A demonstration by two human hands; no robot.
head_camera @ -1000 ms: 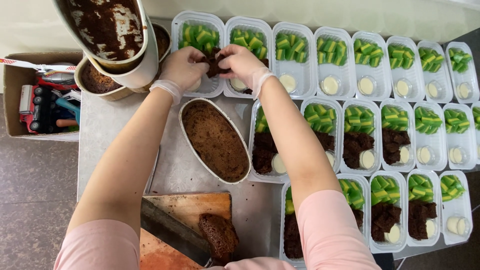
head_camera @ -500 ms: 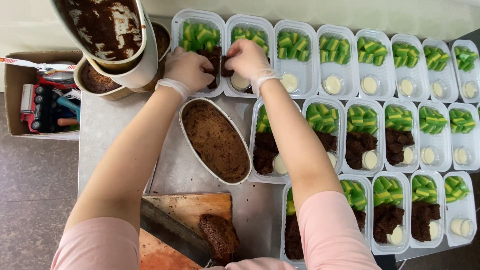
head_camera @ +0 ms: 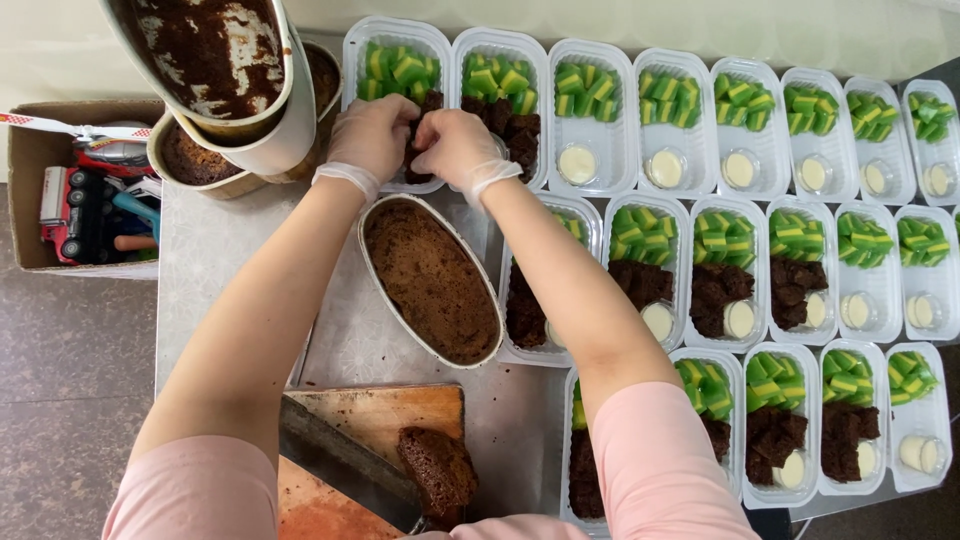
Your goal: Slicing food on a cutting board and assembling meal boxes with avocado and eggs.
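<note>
Both gloved hands over the far-left tray (head_camera: 395,40), top row: left hand (head_camera: 372,135) and right hand (head_camera: 456,148) have fingertips pinched together on dark brown cake pieces (head_camera: 418,160) at the near end of that tray, under its green layered cubes. Tray sits at far left of the tabletop (head_camera: 225,270), right beside the stacked tins. Grip on both: clenched on the cake pieces, fingers partly hide each other. Clear plastic trays in three rows. Far row, 8 visible: all have green cubes; first two also have brown cake; the six to the right have a small round white cup (head_camera: 577,163) each. Middle row, 6 visible, left one mostly under the right forearm: green cubes, four with brown cake visible, last two green plus cup only. Near row, 5 visible: the four left ones have cake, rightmost green plus cup. Oval metal tin (head_camera: 430,282) just near of the hands, holding a whole brown cake. Stack of used tins (head_camera: 215,80) far left, crumb-coated inside. Wooden cutting board (head_camera: 375,415) at near edge with a cake chunk (head_camera: 438,468) and a knife blade (head_camera: 335,462). Cardboard box (head_camera: 70,185) of tools on the left, off the tabletop.
</note>
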